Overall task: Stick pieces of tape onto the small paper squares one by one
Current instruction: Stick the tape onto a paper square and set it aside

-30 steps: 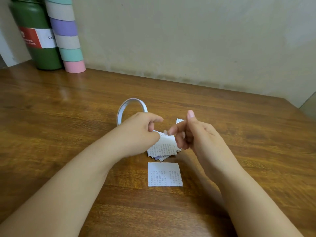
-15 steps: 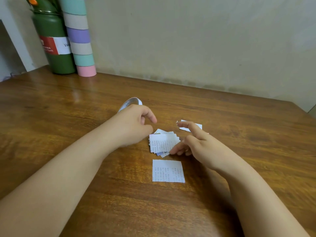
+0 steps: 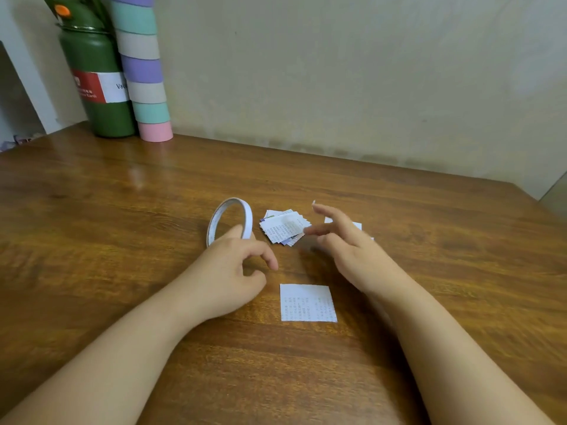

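A thin white tape roll stands on edge on the wooden table. My left hand hovers just in front of the roll with loosely curled fingers, its thumb close to the rim, and holds nothing. To the right of the roll lies a fanned pile of small printed paper squares. A single paper square lies flat nearer to me. My right hand is blurred, with fingers spread just right of the pile, and a tiny white bit shows at its index fingertip. Another paper piece is partly hidden under that hand.
At the back left corner stand a green bottle and a tall stack of pastel tape rolls against the wall. The table's right edge runs close to the far right corner.
Both hands held the pile of squares a second ago and have let it go onto the table. My left hand drew back beside the tape roll; my right hand opened and lifted.
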The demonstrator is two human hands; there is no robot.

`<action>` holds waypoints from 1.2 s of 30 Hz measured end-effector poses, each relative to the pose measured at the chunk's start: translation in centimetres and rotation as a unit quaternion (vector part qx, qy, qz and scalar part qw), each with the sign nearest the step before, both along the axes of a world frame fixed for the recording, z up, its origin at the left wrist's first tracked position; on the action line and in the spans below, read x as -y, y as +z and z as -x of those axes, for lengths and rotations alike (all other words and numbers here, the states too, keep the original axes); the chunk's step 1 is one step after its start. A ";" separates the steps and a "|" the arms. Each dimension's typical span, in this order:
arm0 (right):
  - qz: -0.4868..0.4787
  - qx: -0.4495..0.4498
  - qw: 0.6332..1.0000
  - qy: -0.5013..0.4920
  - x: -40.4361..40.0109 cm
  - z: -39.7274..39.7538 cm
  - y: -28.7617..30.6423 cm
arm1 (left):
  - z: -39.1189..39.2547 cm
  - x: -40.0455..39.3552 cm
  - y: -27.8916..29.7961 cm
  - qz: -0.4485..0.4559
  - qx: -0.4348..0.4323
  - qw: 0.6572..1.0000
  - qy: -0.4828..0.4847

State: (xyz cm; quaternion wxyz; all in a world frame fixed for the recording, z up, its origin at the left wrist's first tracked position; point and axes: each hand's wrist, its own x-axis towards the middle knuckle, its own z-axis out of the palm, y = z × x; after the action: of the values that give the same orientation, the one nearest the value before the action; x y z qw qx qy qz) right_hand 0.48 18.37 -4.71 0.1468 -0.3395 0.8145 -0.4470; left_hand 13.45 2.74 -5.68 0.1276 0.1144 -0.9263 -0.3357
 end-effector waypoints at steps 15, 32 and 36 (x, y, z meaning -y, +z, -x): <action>-0.058 0.423 0.904 0.013 -2.9 -3.2 1.8 | -1.0 0.0 0.3 -0.006 0.038 0.989 -0.141; -0.108 0.347 0.932 -0.001 -2.8 -4.1 1.7 | -0.9 -0.1 -0.2 0.036 0.077 0.983 -0.165; -0.106 0.350 0.931 0.003 -2.8 -4.0 1.6 | -0.7 -0.4 -0.4 0.056 0.084 0.978 -0.181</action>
State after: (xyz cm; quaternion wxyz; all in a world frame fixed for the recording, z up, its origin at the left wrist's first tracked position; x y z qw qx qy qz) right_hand 4.46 21.16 -3.11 0.4588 -0.1461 0.7531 -0.4483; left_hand 14.14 3.12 -6.11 -0.0076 -0.0342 -0.9564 -0.2899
